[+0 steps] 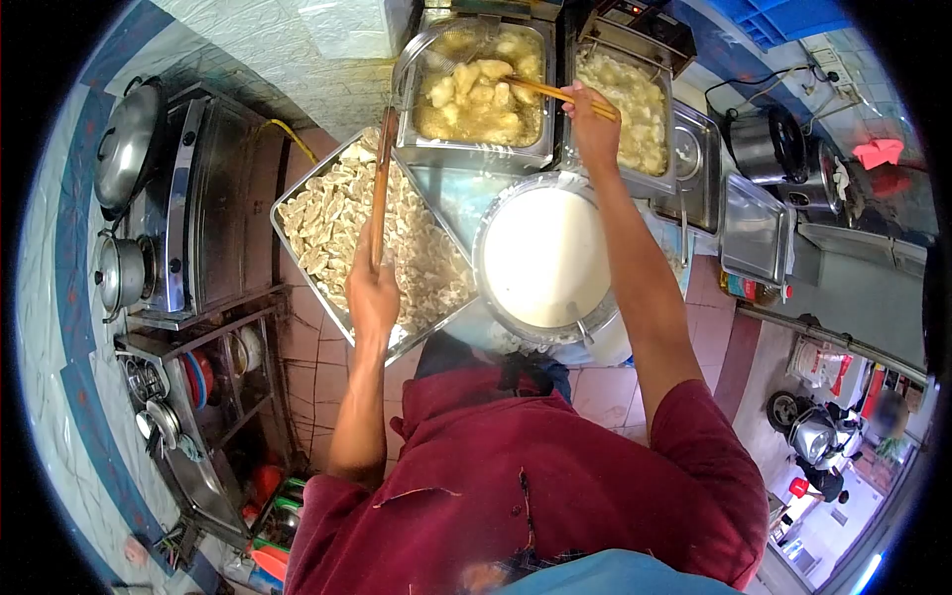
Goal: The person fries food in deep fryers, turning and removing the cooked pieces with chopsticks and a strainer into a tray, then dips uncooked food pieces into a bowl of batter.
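Note:
My left hand (373, 293) is closed around the wooden handle (383, 183) of a wire skimmer, above a metal tray (454, 234) heaped with pale, coated pieces (322, 223). The skimmer's mesh basket (421, 55) reaches over the left side of a fryer (476, 156). Pale golden battered pieces (481, 97) crowd together in its bubbling oil. Long chopsticks (540, 87) are gripped in my right hand (593, 124), their tips among the fried pieces. Below my right forearm stands a large bowl (486, 288) of white batter (545, 253), with a utensil handle at its near rim.
A second fryer (625, 109) with pale pieces in oil adjoins on the right. Farther right are a metal pan (756, 228) and dark-lidded pots (769, 144). At left stand a metal cabinet (233, 188) and a shelf rack (223, 397). A motorcycle (818, 431) shows through the doorway.

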A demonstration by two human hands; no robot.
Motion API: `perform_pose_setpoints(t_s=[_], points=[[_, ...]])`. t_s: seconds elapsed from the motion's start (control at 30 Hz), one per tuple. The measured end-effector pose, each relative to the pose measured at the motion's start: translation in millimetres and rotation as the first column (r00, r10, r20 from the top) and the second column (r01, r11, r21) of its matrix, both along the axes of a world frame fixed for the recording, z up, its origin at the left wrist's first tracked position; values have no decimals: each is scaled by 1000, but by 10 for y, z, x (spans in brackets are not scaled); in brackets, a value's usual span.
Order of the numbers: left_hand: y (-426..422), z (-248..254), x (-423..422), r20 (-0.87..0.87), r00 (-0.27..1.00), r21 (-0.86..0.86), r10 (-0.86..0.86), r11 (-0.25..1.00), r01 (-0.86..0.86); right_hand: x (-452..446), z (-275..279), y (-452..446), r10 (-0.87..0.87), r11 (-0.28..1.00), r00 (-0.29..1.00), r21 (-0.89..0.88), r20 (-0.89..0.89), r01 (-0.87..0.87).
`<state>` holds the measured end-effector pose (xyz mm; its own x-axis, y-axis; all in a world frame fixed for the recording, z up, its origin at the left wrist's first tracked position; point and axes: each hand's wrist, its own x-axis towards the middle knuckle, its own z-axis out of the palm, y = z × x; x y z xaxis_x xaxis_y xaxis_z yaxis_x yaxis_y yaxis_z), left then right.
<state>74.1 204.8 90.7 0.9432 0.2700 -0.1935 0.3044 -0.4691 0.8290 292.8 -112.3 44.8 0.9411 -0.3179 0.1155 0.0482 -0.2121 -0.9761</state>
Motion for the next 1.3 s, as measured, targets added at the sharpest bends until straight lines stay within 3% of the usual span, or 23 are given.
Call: perform_pose_setpoints(t_s=[0.23, 0.33, 0.43, 0.63, 0.77, 0.87, 1.07, 1.3], points=[[6, -48, -95, 24, 1000, 21, -7, 1000, 7, -177, 285, 7, 38, 996, 998, -76, -53, -42], [-2, -82, -158, 25, 1000, 5, 0, 1000, 0, -158, 193, -75, 1, 998, 1000, 62, 12, -2], [18, -127, -227, 4, 1000, 7, -2, 1000, 2, -204, 240, -116, -178, 976, 984, 126, -11, 178], [40, -175, -268, -20, 998, -97, 57, 994, -58, -181, 320, -48, -156, 928, 980, 320, -128, 189], [34, -31, -229, -102, 990, -148, 96, 983, -111, -16, 355, -29, -118, 953, 987, 265, -111, 144], [24, -128, -244, -3, 994, -160, 113, 981, -112, 61, 413, 29, -127, 970, 988, 200, -83, 141], [-5, -245, -249, 40, 992, -165, 123, 980, -115, 316, 71, 200, -52, 956, 988, 280, -149, 92], [-26, -172, -226, 2, 995, -188, 102, 977, -99, 353, -358, 16, -259, 845, 938, 416, -229, 335]])
